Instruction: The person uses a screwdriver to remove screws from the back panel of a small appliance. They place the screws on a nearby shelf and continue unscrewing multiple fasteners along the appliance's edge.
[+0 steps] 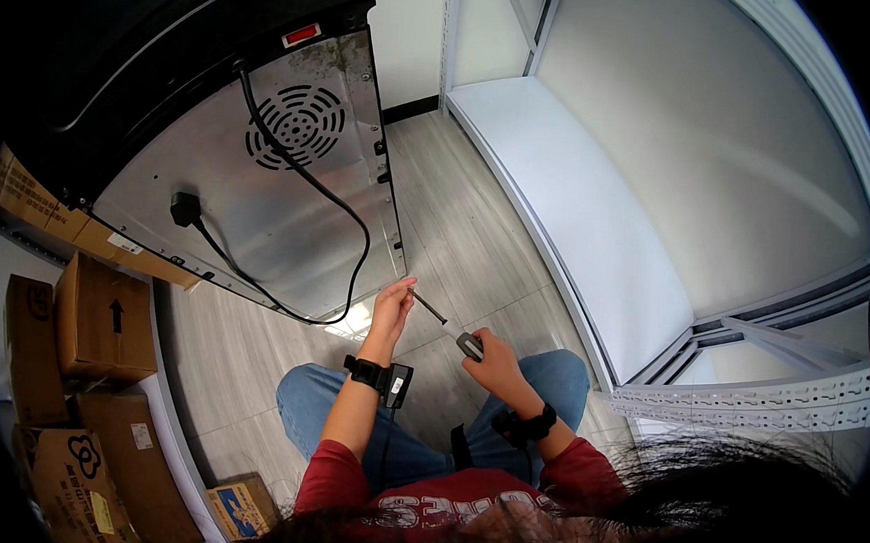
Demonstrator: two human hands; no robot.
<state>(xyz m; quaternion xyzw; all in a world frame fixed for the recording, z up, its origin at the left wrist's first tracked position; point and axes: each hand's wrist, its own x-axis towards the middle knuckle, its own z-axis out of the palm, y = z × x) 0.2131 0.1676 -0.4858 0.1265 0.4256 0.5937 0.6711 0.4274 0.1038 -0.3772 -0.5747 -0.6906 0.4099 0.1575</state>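
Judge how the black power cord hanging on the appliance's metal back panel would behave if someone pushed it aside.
The power cord droops in loose curves across the back panel, so it is probably floppy and would swing rather than resist. Its plug hangs free, so that end would likely dangle. It looks thin, so probably light.

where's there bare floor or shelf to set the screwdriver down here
The white shelf board on the right lies bare. Bare wood-look floor runs between that shelf and the metal back panel of the appliance. It is crowded at the left, where cardboard boxes stack up, and at the panel's corner, where the left hand, right hand and screwdriver meet.
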